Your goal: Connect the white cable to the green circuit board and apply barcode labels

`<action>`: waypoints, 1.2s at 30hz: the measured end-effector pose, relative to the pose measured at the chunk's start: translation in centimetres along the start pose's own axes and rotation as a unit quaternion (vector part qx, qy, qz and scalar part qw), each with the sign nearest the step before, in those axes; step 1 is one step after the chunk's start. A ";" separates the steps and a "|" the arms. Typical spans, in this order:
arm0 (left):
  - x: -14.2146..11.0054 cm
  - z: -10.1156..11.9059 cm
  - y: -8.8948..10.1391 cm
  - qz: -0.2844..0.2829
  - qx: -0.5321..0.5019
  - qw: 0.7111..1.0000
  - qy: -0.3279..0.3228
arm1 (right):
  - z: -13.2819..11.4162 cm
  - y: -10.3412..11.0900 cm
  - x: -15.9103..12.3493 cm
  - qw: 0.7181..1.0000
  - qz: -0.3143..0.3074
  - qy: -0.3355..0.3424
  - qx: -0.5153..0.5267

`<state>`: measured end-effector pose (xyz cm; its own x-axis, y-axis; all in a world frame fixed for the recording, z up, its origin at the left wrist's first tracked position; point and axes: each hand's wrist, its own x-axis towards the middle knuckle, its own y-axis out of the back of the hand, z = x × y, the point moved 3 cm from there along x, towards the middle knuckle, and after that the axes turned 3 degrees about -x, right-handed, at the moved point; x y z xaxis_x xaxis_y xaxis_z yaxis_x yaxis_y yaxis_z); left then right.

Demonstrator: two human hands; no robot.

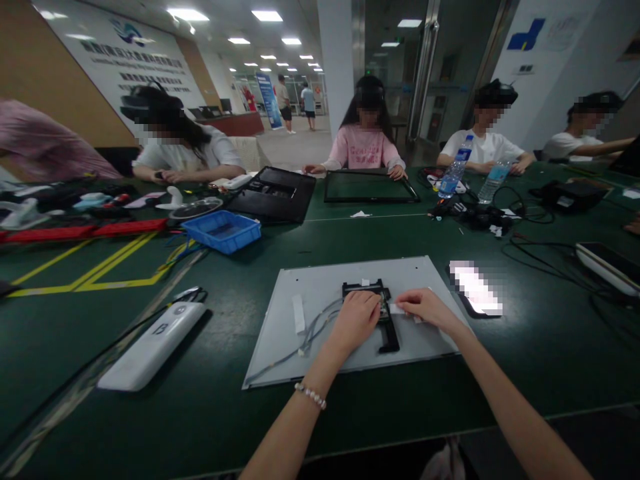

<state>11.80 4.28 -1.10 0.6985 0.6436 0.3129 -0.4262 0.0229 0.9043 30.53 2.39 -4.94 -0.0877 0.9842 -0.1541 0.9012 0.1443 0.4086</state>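
Note:
A grey metal panel lies flat on the green table in front of me. A black T-shaped board is fixed near its middle, with thin cables running off to the left. My left hand rests on the board with its fingers curled down onto it. My right hand sits just to the right and pinches a small white strip at the board's edge. A bead bracelet is on my left wrist.
A white rounded device lies to my left, a lit phone to my right. A blue bin, black screen frames, water bottles and tangled cables lie farther back. Several people sit around the far side.

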 end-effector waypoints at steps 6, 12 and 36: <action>-0.1 0.8 0.5 -0.021 0.029 0.999 -0.035 | -0.9 -0.2 0.3 0.998 0.015 0.045 -0.029; -0.2 1.3 0.8 -0.058 0.042 0.994 -0.077 | -0.7 -0.7 0.7 0.995 0.011 0.085 -0.059; -0.2 1.2 0.7 -0.072 0.011 0.994 -0.079 | -1.5 -0.4 -0.4 0.983 0.047 0.118 -0.133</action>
<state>12.05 3.22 -0.21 0.8337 0.5067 0.2196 -0.3036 0.0885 0.9487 29.56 2.12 -3.69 -0.1335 0.9865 0.0951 0.7696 0.0427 0.6371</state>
